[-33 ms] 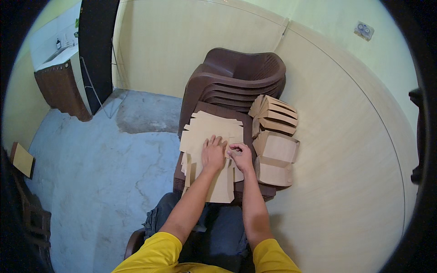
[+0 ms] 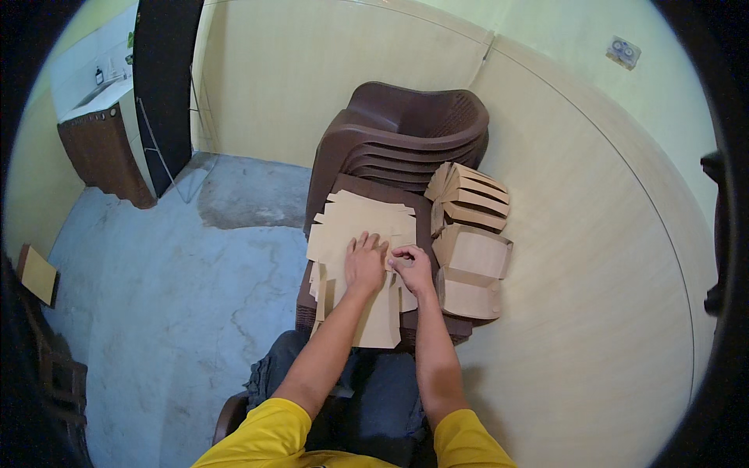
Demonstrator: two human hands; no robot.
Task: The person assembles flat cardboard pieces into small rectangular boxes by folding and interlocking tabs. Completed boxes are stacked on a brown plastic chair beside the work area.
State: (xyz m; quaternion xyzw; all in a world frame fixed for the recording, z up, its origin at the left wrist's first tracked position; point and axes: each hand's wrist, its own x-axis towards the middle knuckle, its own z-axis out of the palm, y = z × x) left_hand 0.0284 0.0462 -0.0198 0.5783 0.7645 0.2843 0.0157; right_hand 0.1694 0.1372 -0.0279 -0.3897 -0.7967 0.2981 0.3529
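A flat brown cardboard box blank (image 2: 378, 321) lies on top of similar notched cardboard sheets (image 2: 363, 212), which rest on a brown plastic chair seat (image 2: 424, 222). My left hand (image 2: 365, 267) presses down on the cardboard, palm down with its fingers stretched out. Just to its right, my right hand (image 2: 413, 269) is curled, thumb and forefinger pinched at a small side flap of the blank. The fingertips partly cover that flap. Near my left wrist, one narrow side flap (image 2: 327, 295) stands up from the blank.
Right of the seat sit folded open cardboard boxes (image 2: 473, 248) and a nested row of boxes (image 2: 474, 195). Stacked brown chairs (image 2: 413, 125) rise behind, against the wall. A sink counter (image 2: 105, 140) stands far left, beyond the bluish floor (image 2: 179, 296).
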